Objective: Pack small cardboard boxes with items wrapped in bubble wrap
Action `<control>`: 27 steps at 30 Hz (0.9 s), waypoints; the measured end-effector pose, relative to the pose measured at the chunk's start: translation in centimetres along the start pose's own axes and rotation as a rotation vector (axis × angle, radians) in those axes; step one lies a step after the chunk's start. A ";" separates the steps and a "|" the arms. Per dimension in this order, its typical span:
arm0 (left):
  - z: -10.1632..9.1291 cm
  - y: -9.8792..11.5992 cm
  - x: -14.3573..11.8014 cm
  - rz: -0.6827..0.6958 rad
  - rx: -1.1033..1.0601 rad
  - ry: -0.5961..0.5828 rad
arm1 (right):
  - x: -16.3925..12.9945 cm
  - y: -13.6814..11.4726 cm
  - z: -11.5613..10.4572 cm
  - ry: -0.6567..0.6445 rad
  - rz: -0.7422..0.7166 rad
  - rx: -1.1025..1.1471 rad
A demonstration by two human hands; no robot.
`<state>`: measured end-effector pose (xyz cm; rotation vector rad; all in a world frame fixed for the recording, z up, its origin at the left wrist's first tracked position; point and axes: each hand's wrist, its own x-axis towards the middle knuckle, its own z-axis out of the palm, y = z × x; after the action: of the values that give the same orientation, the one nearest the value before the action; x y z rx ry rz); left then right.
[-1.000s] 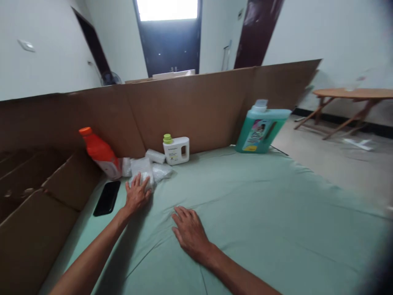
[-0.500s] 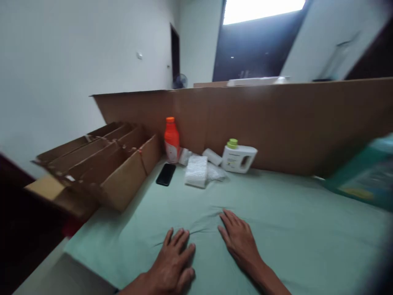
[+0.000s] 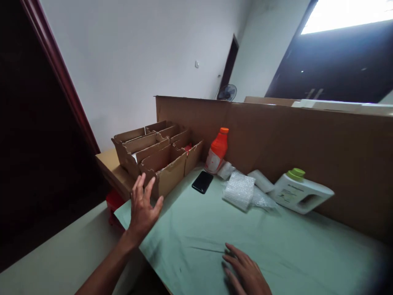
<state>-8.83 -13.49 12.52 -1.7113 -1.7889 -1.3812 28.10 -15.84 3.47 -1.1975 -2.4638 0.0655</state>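
Lifted off the bench (image 3: 190,246), left hand (image 3: 143,211) reaches, fingers spread, toward cardboard boxes (image 3: 159,157) at centre left; right hand (image 3: 245,274) rests flat, holding nothing.

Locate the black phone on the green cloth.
In the head view, the flat black phone lies on the green cloth left of centre, between the divided cardboard box and the folded bubble wrap, just before the orange bottle.

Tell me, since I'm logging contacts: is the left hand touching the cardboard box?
Cannot tell: in the head view the left hand overlaps the cardboard box; no gap or contact shows plainly.
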 end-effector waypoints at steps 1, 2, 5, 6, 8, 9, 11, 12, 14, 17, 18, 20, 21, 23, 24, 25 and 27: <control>0.4 -0.4 1.7 -0.013 0.030 0.016 | 1.4 -0.4 0.3 0.015 -0.018 0.019; 0.9 -0.8 3.0 -0.023 0.041 0.019 | 2.6 -0.7 0.6 0.023 -0.039 0.041; 2.8 -1.5 5.0 -0.026 -0.023 0.001 | 4.6 -1.5 1.7 0.031 -0.097 0.105; 3.2 -1.7 5.1 -0.022 -0.063 0.004 | 4.8 -1.5 1.9 0.030 -0.105 0.123; 3.2 -2.1 4.6 -0.018 -0.159 0.022 | 5.0 -1.5 1.9 0.033 -0.084 0.149; 2.9 -2.3 4.1 -0.018 -0.215 0.030 | 5.0 -1.4 1.8 0.031 -0.064 0.160; 1.4 -2.8 2.7 -0.026 -0.332 0.041 | 5.3 -1.1 1.2 0.022 -0.017 0.187; 0.4 -3.2 1.9 -0.031 -0.387 0.034 | 5.5 -1.0 0.9 0.018 0.003 0.204; -1.7 -3.9 0.3 -0.057 -0.497 0.020 | 6.0 -0.8 0.3 0.007 0.030 0.246; -4.1 -5.0 -1.9 -0.208 -0.671 0.122 | 6.9 -0.6 0.3 -0.014 0.066 0.328; -4.4 -5.4 -2.5 -0.279 -0.731 0.170 | 7.3 -0.5 0.6 -0.026 0.078 0.360; -4.6 -6.1 -3.6 -0.431 -0.841 0.178 | 8.0 -0.7 1.5 -0.054 0.097 0.423; -4.4 -6.4 -4.2 -0.510 -0.889 0.124 | 8.4 -1.1 1.9 -0.070 0.104 0.454; -4.1 -6.9 -5.3 -0.672 -0.916 -0.046 | 9.3 -2.5 2.7 -0.096 0.107 0.515; -3.9 -7.0 -5.8 -0.732 -0.886 -0.125 | 9.7 -3.5 2.9 -0.108 0.102 0.549; -3.7 -7.1 -6.3 -0.767 -0.830 -0.181 | 10.2 -4.5 3.0 -0.113 0.096 0.582; -3.5 -7.2 -6.9 -0.763 -0.704 -0.239 | 11.2 -6.5 2.8 -0.125 0.074 0.652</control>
<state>-14.93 -19.08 5.88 -1.5666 -2.4311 -2.4366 15.98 -11.02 6.04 -1.0011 -2.2134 0.9097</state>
